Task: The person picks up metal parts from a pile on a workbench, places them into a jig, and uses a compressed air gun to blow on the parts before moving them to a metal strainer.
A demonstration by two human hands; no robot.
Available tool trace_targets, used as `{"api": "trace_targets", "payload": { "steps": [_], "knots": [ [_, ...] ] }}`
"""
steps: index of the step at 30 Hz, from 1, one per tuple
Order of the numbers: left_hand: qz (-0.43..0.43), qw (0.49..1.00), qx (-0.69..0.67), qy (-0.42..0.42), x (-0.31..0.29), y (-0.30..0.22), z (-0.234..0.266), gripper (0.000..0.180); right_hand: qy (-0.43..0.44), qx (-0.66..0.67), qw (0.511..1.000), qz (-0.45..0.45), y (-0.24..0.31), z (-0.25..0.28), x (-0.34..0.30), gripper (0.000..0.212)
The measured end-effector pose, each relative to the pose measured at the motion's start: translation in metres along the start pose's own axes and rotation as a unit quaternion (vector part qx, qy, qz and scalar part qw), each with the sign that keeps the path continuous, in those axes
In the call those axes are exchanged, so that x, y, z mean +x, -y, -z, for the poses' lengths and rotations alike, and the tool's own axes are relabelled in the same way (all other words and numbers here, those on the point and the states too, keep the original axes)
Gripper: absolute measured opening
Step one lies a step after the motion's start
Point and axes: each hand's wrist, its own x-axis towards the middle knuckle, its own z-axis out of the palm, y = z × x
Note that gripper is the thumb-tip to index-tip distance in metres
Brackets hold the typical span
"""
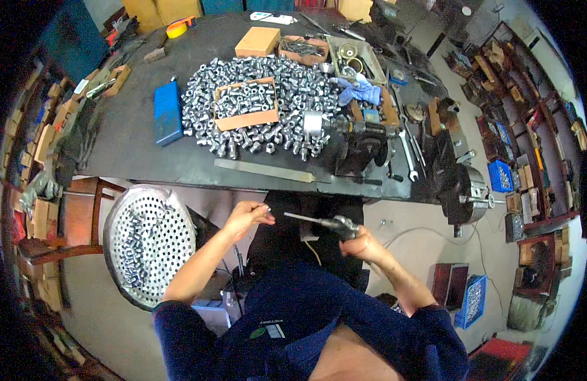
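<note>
In front of my body, below the table edge, my right hand [360, 244] is wrapped round an air blow gun [339, 224]. Its thin nozzle points left toward my left hand [249, 218]. The fingers of that hand are closed in a pinch on a small shiny piece, too small to name. A gap separates the nozzle tip from these fingers. Beyond both hands, a big heap of metal fittings [201, 95] covers the middle of the table, with an open cardboard box [249, 120] of fittings sitting in it. At my left, a round perforated metal tray [169, 254] holds more fittings.
The dark table [131, 159] carries a blue box [168, 114], a flat metal strip [262, 170], a vise [363, 149], a wrench [408, 155] and blue gloves [360, 92]. A wooden chair [77, 209] stands left. Blue bins [474, 298] and loaded shelves line the right; a hose [433, 240] crosses the floor.
</note>
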Motion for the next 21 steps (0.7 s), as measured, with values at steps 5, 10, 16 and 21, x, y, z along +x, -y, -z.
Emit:
{"api": "trace_targets", "payload": {
  "steps": [5, 10, 16, 21],
  "knots": [
    [-0.115, 0.987, 0.109, -0.019, -0.001, -0.072, -0.018, 0.022, 0.123, 0.101, 0.986, 0.049, -0.042, -0.032, 0.035, 0.046],
    [-0.244, 0.966, 0.087, -0.012, 0.029, -0.124, -0.029, 0.019, 0.171, 0.005, 0.977, 0.127, -0.035, -0.042, 0.049, 0.050],
    [-0.293, 0.956, 0.023, 0.014, 0.069, -0.161, -0.029, 0.013, 0.051, 0.161, 0.977, 0.128, -0.032, 0.047, 0.023, 0.039],
    [-0.291, 0.957, -0.011, 0.023, 0.085, -0.166, -0.037, 0.012, -0.218, 0.403, 0.869, 0.186, -0.026, 0.116, 0.015, 0.018]
  ]
}}
